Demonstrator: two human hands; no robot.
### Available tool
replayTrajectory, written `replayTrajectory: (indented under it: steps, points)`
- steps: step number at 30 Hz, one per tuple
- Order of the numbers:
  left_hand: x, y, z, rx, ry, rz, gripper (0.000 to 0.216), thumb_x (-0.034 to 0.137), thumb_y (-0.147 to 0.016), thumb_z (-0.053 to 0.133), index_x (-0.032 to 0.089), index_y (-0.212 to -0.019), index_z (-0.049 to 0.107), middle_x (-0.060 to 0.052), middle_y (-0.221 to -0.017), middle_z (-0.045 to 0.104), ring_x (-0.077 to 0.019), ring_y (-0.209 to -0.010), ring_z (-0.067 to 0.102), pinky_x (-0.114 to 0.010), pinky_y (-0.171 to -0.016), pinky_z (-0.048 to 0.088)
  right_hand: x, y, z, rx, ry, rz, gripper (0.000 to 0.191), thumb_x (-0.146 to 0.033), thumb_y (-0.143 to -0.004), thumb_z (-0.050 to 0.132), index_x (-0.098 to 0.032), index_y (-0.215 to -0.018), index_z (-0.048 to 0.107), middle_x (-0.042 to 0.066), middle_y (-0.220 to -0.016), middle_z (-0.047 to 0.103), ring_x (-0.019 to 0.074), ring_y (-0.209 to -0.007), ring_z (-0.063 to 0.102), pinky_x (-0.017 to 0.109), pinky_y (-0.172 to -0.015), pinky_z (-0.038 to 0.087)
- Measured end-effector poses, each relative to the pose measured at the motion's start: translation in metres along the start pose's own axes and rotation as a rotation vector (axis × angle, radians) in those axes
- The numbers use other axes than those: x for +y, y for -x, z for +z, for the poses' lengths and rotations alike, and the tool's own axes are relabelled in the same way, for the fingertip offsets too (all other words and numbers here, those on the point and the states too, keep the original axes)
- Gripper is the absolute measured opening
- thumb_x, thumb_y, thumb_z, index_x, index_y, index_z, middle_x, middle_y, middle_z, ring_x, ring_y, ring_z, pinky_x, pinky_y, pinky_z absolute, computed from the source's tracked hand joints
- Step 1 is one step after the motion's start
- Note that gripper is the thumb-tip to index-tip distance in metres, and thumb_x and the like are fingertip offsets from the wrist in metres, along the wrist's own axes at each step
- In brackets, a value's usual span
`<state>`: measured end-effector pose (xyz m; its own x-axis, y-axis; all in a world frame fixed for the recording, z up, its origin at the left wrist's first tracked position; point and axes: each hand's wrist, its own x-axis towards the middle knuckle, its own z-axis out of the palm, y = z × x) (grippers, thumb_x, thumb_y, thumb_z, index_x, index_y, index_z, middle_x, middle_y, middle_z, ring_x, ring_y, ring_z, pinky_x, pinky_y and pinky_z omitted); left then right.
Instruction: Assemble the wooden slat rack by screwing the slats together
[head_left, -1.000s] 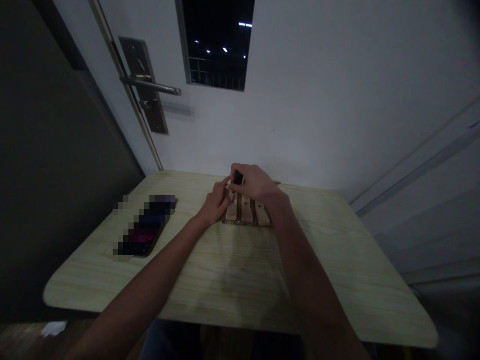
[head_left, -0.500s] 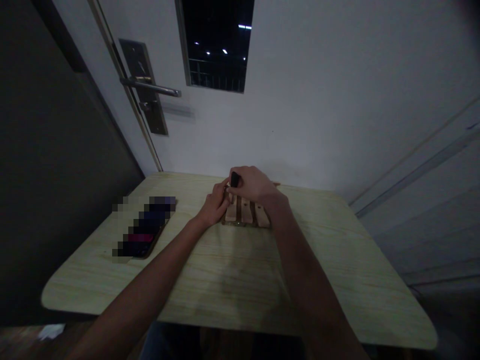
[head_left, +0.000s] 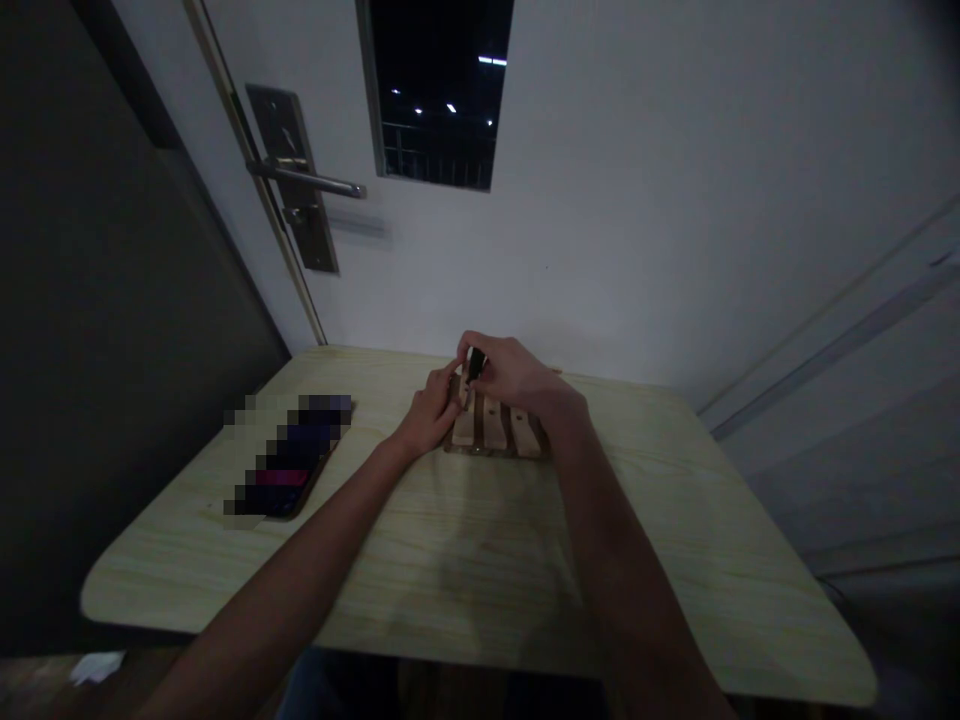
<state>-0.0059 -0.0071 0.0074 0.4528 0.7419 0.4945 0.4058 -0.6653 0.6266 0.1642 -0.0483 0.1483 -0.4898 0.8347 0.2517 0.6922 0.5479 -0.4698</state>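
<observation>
A small piece with several pale wooden bars (head_left: 494, 424) lies near the table's far edge. The bars run side by side on a darker base (head_left: 480, 452), and round holes show in some of them. My right hand (head_left: 511, 372) pinches a short black-handled tool (head_left: 476, 364), tilted, its lower end over the left bars. What that end touches is too dim to make out. At the left edge, my left hand (head_left: 430, 408) grips the base, thumb against the leftmost bar and fingers reaching along the side. My right hand covers the far right part.
A phone (head_left: 304, 455), partly pixelated, lies on the left of the pale wood-grain table (head_left: 420, 560). Right behind the far edge stands a white door (head_left: 637, 200) with a metal handle (head_left: 307, 180) and a dark window (head_left: 442, 90).
The black-handled tool has tipped, its top leaning further right. My right hand and wrist have shifted slightly right. My left hand stays on the base.
</observation>
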Motion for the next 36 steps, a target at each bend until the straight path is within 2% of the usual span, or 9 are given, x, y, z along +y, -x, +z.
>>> replayTrajectory:
  steps: [5,9,16,25,32,36]
  points:
    - [0.0052,-0.0008,-0.0015,0.004,0.009,0.006,0.063,0.041,-0.094,0.037,0.021,-0.151,0.021,-0.016,-0.134,0.045,-0.031,-0.12,0.047,-0.052,-0.096,0.043,0.0012,-0.0021,0.0027,0.035,0.091,0.079,0.021,-0.014,-0.075,0.064,-0.021,-0.09,0.052,0.002,-0.083,0.062,0.016,-0.078,0.057,0.028,-0.071,0.041]
    - [0.0071,-0.0007,-0.0019,0.003,0.006,-0.005,0.062,0.04,-0.094,0.037,0.022,-0.151,0.021,-0.016,-0.136,0.044,-0.0306,-0.12,0.048,-0.052,-0.096,0.044,0.0007,-0.0032,0.0056,0.045,0.143,0.135,0.018,-0.019,-0.077,0.064,-0.021,-0.089,0.051,0.004,-0.084,0.063,0.0161,-0.077,0.057,0.028,-0.071,0.041]
    - [-0.0008,-0.0006,0.0013,0.012,-0.002,0.004,0.064,0.044,-0.093,0.037,0.021,-0.15,0.02,-0.017,-0.136,0.044,-0.0329,-0.12,0.047,-0.054,-0.095,0.044,-0.002,0.0004,0.0032,-0.009,0.056,0.043,0.018,-0.013,-0.075,0.053,-0.021,-0.091,0.051,0.001,-0.079,0.06,0.0144,-0.072,0.054,0.027,-0.066,0.04]
    - [0.0075,-0.001,-0.0022,0.005,-0.004,0.002,0.062,0.038,-0.092,0.037,0.02,-0.15,0.022,-0.017,-0.139,0.043,-0.0337,-0.126,0.044,-0.055,-0.099,0.042,-0.0005,-0.0046,0.0058,0.048,0.182,0.136,0.014,-0.021,-0.076,0.062,-0.021,-0.087,0.054,0.005,-0.086,0.063,0.0179,-0.08,0.055,0.031,-0.072,0.04]
    - [0.0041,-0.0007,-0.001,0.002,-0.011,-0.009,0.062,0.043,-0.094,0.036,0.018,-0.149,0.022,-0.018,-0.136,0.045,-0.0331,-0.122,0.047,-0.054,-0.096,0.044,-0.0009,0.0012,0.0007,-0.043,0.071,0.051,0.023,-0.015,-0.073,0.057,-0.021,-0.094,0.051,0.002,-0.085,0.061,0.0147,-0.074,0.055,0.027,-0.068,0.041]
    - [0.0029,-0.0004,-0.0008,-0.003,-0.005,-0.018,0.063,0.043,-0.093,0.037,0.018,-0.149,0.022,-0.018,-0.136,0.045,-0.0339,-0.123,0.046,-0.055,-0.096,0.043,-0.0014,0.0009,-0.0003,-0.038,0.082,0.053,0.019,-0.014,-0.071,0.058,-0.02,-0.089,0.053,0.003,-0.086,0.061,0.0152,-0.076,0.055,0.027,-0.069,0.041]
